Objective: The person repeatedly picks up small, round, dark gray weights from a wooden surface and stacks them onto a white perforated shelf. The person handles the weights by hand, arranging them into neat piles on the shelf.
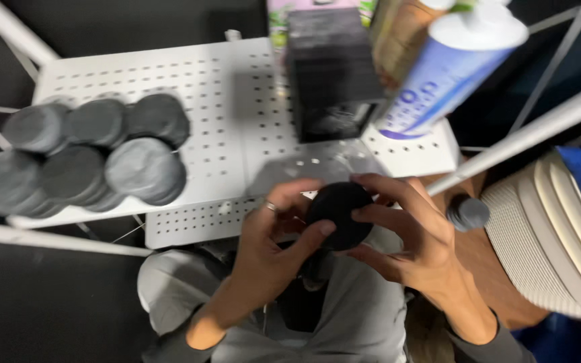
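Note:
Both my hands hold one black round disc (336, 214) just in front of the white perforated table (216, 128). My left hand (274, 249) grips it from below and the left, thumb across its lower edge, a ring on one finger. My right hand (411, 235) wraps its right side, fingers curled over the top. Several similar dark grey discs (95, 158) lie in overlapping stacks on the table's left part. The picture is blurred.
A black box-shaped device (334, 74) stands at the table's far middle. A white and blue tube (448, 67) leans at the upper right. White frame bars (526, 134) cross the right side, and a small dark knob (467, 212) sits near my right hand.

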